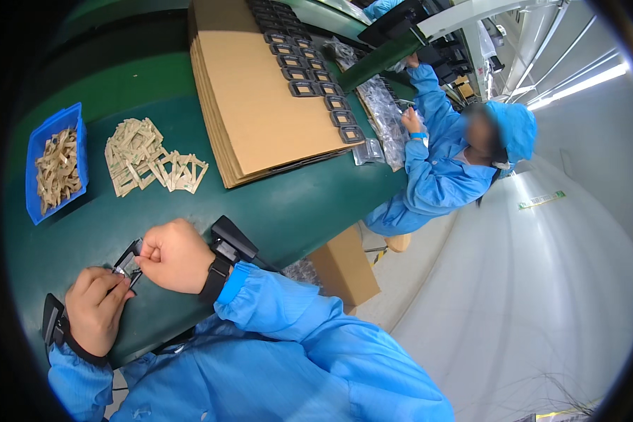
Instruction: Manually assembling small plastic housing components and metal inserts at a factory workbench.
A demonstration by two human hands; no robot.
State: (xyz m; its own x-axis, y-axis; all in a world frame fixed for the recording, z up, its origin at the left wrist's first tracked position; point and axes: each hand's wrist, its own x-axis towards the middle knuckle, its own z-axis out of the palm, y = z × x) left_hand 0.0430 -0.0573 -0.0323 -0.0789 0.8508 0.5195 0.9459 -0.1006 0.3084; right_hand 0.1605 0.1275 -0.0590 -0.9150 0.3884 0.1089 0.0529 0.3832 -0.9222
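Observation:
My left hand [95,309] is closed on a small black plastic frame [124,257] with an opening in it, held just over the green table. My right hand [177,257] is at the frame's right side, thumb and fingers pinched together. What lies in that pinch is too small to make out. Beyond my hands is a loose pile of thin beige rectangular frame-shaped pieces [132,156]. Left of the pile stands a blue plastic bin [84,151], filled with crumpled tan strips [58,171].
A stack of flat cardboard [274,105] lies across the table, with rows of black frames [304,88] along its right side. Clear plastic bags [382,119] lie past it. A co-worker in blue [436,165] is at the right. A cardboard box [344,267] stands below the table edge.

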